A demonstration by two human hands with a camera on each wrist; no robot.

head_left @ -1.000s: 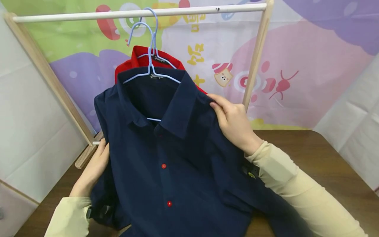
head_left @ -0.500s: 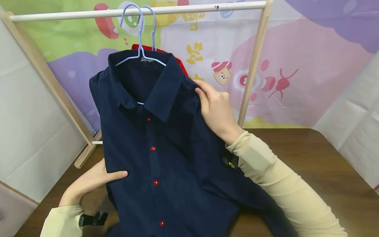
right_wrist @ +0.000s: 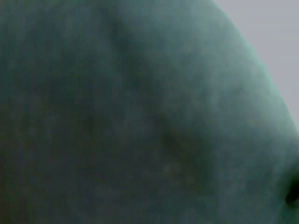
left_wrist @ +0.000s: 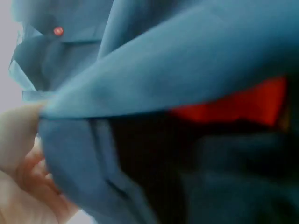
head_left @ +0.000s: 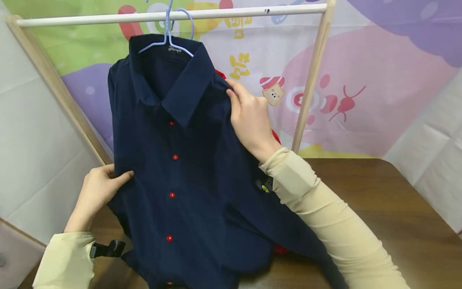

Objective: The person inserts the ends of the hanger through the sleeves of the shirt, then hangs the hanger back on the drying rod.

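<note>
A navy long-sleeved shirt (head_left: pixel 198 172) with red buttons hangs on a light-blue wire hanger (head_left: pixel 168 34). The hanger's hook runs past the top of the head view. My right hand (head_left: pixel 249 120) pinches the shirt's shoulder, thumb in front and other fingers largely hidden behind. Lower on the opposite side, my left hand (head_left: pixel 98 186) pinches the shirt's side edge. In the left wrist view, that hand (left_wrist: pixel 28 182) holds the navy cloth (left_wrist: pixel 154 74) at its border. Only navy fabric (right_wrist: pixel 140 102) fills most of the right wrist view, blurred.
Behind the navy shirt, a red shirt (head_left: pixel 276 137) peeks out, mostly hidden. Its hanger (head_left: pixel 191 24) hooks on the white rod (head_left: pixel 245 13) of a wooden rack (head_left: pixel 313 80). The rack stands on a brown table (head_left: pixel 371 200) before a printed cloth backdrop (head_left: pixel 361 60).
The navy shirt and its hanger have moved up and left, the hook rising past the rod. My right hand keeps its hold; my left shifted down the side, then rose with it.
</note>
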